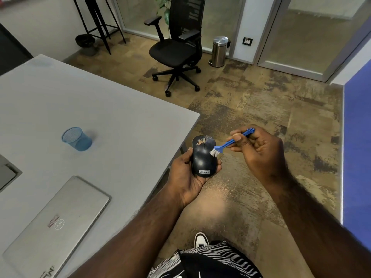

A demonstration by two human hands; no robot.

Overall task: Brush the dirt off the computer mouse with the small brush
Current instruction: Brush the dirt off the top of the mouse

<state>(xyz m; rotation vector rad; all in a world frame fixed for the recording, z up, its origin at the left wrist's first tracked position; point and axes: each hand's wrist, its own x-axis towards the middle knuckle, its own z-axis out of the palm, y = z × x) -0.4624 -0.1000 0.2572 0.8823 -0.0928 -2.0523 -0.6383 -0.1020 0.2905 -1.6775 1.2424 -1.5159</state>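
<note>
Closest to you are your zebra-striped shorts (210,261) and a white shoe (201,239) on the patterned carpet (261,101). Above them, your left hand (186,175) cradles the black computer mouse (203,157) palm-up, just off the corner of the grey tabletop (80,101); the thumb lies along its left side and the fingers (218,164) curl up round its right side. Pale dirt (201,141) is smeared around the scroll wheel at the front end of the mouse. Your right hand (261,149) pinches the blue handle of the small brush (230,141) between thumb and curled fingers, and the white bristles touch the mouse's right edge. Fine dust speckles the carpet below your hands. On the tabletop sit a closed silver laptop (58,217) and a blue mesh cup (77,139), well apart. A black office chair (176,47) and a steel pedal bin (219,51) stand beyond.
</note>
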